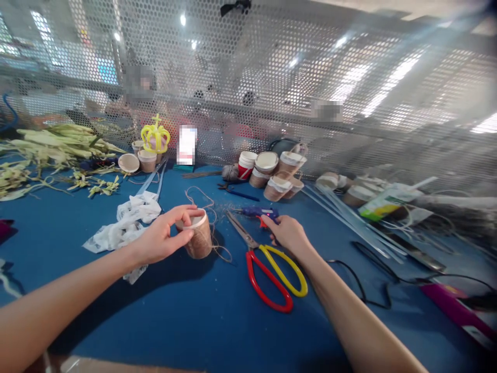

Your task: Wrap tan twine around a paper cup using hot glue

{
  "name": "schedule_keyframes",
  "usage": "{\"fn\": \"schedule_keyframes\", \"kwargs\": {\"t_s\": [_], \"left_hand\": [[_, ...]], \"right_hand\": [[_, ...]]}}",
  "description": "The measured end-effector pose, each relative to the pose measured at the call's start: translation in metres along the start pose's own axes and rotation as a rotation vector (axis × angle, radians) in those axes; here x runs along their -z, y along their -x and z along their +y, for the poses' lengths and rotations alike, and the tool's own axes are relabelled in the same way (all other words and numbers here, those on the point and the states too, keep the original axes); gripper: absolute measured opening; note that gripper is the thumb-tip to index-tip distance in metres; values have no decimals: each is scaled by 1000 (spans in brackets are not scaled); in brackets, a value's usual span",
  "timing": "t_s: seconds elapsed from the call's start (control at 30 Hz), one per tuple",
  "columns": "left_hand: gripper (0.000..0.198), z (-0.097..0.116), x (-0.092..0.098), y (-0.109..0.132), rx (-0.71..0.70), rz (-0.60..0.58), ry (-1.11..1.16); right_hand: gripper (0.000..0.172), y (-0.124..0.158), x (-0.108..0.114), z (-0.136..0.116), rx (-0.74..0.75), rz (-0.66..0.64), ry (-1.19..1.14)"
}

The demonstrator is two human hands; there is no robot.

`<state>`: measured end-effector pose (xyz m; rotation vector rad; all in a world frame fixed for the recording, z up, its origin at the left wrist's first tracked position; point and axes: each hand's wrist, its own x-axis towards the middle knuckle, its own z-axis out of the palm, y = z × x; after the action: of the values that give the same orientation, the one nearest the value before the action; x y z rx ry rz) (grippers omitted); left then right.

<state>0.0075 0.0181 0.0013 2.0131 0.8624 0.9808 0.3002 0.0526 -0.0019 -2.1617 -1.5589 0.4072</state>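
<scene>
At the centre left, my left hand (171,233) pinches the rim of a brown cup (200,241) with a white edge, its fingers partly inside. Thin twine (220,252) trails loosely beside and behind this cup. My right hand (289,233) is closed around the handle of a blue glue gun (259,211) with an orange trigger, its nozzle pointing left. Between the hands lie scissors (253,244) with one red and one yellow handle, blades slightly apart. White lacy fabric (134,220) lies crumpled behind my left wrist.
Brown and white cups (277,187) stand at the back, near pliers (243,194). Clear glue sticks (349,220) and a black cable (363,290) lie right. Dried husks (58,145) and a yellow crown (155,139) are back left. A perforated metal screen (233,77) borders the blue table (186,321).
</scene>
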Motion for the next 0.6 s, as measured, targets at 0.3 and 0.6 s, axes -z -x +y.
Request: {"fn": "schedule_keyframes", "kwargs": {"t_s": [0.3,0.6], "left_hand": [[10,-1,0,-1,-10,-6,-21],[11,3,-1,0,-46,-22,-9]], "right_hand": [[26,63,6,-52,518,-27,54],[12,101,-13,-77,694,-161,-252]]}}
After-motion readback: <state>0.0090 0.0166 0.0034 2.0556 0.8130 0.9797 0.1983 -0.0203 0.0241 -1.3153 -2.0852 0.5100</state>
